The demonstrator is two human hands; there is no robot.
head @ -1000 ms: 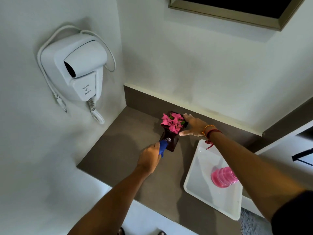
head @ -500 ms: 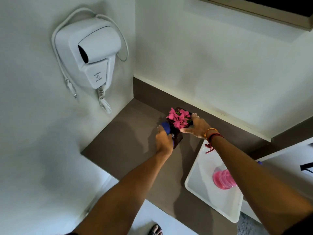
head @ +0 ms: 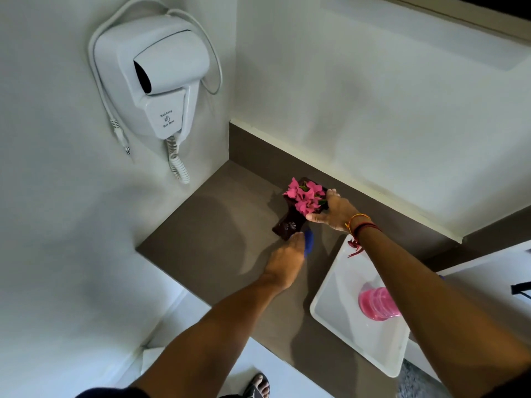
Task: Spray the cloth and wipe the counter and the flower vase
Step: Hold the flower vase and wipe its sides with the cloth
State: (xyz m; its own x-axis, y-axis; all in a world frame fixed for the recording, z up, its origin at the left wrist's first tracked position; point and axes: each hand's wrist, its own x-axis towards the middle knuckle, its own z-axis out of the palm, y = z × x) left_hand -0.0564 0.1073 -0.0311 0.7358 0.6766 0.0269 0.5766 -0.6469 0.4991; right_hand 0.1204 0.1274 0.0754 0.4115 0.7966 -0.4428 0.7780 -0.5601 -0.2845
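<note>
A dark maroon flower vase [head: 290,224] with pink flowers [head: 304,196] stands on the brown counter [head: 218,234] near the back wall. My right hand [head: 334,209] grips the vase's upper part beside the flowers. My left hand [head: 287,258] holds a blue cloth [head: 309,244] pressed against the vase's lower front; most of the cloth is hidden under the hand. A pink spray bottle [head: 376,304] stands on a white tray [head: 339,285] to the right, partly hidden by my right forearm.
A white wall-hung hair dryer [head: 161,76] with a coiled cord and a loose plug hangs on the left wall above the counter. The counter ends at a corner on the left. A sandalled foot [head: 257,384] shows on the floor below.
My left hand with the blue cloth has slid down from the vase's upper side to its lower front. My right hand has stayed on the vase by the flowers.
</note>
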